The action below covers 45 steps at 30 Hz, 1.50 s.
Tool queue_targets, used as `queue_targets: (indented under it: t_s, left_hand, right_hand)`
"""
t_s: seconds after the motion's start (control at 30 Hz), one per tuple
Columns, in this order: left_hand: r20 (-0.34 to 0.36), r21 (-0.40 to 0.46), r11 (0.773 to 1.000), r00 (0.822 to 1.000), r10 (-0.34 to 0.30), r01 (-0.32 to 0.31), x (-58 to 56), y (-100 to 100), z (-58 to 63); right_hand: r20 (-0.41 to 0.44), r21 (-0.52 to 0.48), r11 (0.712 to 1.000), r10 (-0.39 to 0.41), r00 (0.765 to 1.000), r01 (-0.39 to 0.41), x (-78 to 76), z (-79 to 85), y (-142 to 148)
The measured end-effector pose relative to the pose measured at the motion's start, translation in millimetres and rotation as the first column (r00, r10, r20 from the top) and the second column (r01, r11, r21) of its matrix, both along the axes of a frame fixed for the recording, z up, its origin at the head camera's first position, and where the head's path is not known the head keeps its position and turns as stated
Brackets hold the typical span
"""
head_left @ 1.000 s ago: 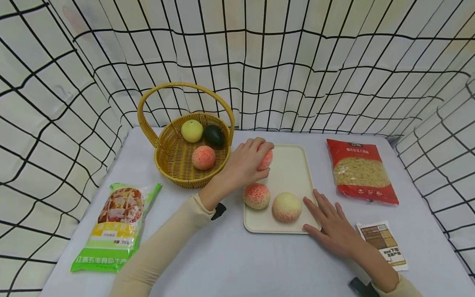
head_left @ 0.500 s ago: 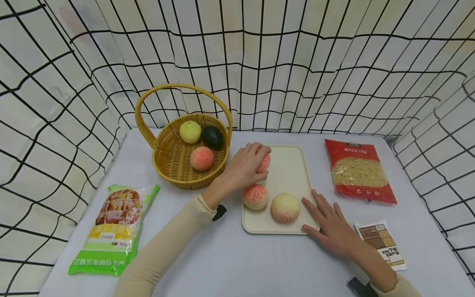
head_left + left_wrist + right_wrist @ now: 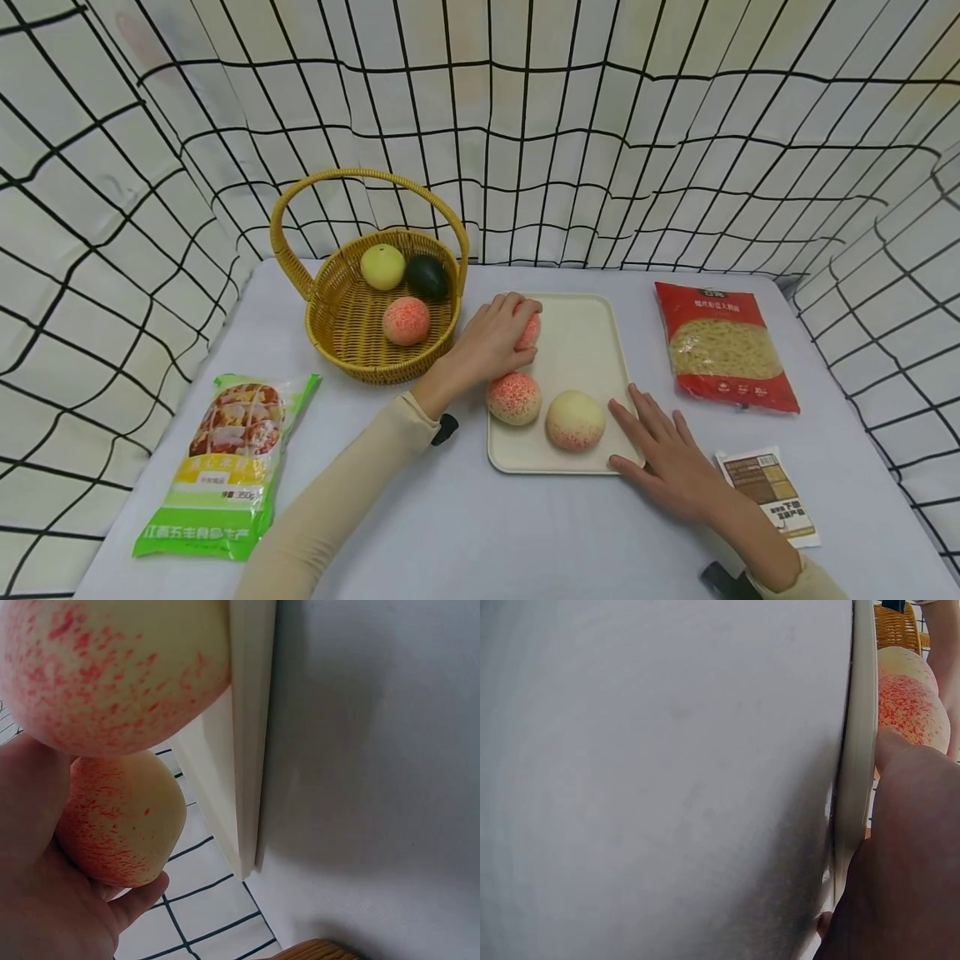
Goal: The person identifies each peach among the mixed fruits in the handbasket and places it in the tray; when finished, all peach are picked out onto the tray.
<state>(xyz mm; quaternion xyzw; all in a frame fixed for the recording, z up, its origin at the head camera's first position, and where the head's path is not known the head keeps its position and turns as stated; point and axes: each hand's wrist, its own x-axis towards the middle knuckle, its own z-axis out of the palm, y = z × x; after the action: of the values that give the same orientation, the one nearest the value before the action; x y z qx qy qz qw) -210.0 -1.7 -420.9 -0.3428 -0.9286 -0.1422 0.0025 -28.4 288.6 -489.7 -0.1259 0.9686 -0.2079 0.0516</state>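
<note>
The left hand (image 3: 491, 333) has a peach (image 3: 529, 332) over the tray

The tray (image 3: 585, 346) looks light and stiff, so its raised rim is the best part to grab. It lies under and beside the left hand. The right hand (image 3: 671, 471) rests flat on its right edge, fingers straight and spread, gripping nothing. Between the hands sit a paler peach (image 3: 575, 421) and a redder peach (image 3: 513, 398).

The held peach is probably light and won't break easily, but it could roll, so its fat middle is the place to hold. The left hand's fingers and thumb bend around it. I can't tell if it touches the tray.

Since a second ago, almost nothing changes: same grip, same spot, only the view slides slightly.
</note>
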Motion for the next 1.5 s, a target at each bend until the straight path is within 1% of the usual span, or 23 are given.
queue_targets:
  t_s: [0.33,0.47,0.7,0.83,1.1,1.27,1.5]
  left_hand:
    - [0.046,-0.014,1.0,0.999,0.017,-0.016,-8.4,-0.4,-10.6]
    - [0.073,-0.017,1.0,0.997,0.022,-0.021,-10.4,-1.1,-13.5]
    - [0.091,-0.018,1.0,0.996,0.026,-0.024,-14.4,-2.9,-17.6]
    - [0.098,-0.028,0.999,0.995,0.023,-0.02,-14.5,-3.7,-19.2]
    - [0.119,-0.047,0.999,0.992,0.028,-0.022,-18.2,-2.8,-17.6]
    - [0.108,-0.068,0.997,0.994,0.033,-0.026,-21.8,-2.0,-19.0]
    - [0.09,-0.04,0.999,0.996,0.021,-0.017,-22.3,-0.3,-18.9]
  right_hand:
    - [0.014,0.002,1.0,0.002,1.0,-0.002,-0.2,0.6,0.5]
    - [0.018,0.003,1.0,0.005,1.0,-0.005,-0.8,1.2,-0.3]
    - [0.014,0.005,1.0,0.008,1.0,-0.008,-2.0,2.7,-1.4]
    - [0.014,0.004,1.0,0.008,1.0,-0.008,-2.0,3.4,-1.3]
    - [0.022,0.002,1.0,0.007,1.0,-0.007,-2.2,3.7,-1.9]
    - [0.023,0.01,1.0,0.001,1.0,-0.002,-2.2,2.6,-1.3]
    - [0.027,0.012,1.0,-0.002,1.0,0.002,-2.3,1.5,-0.3]
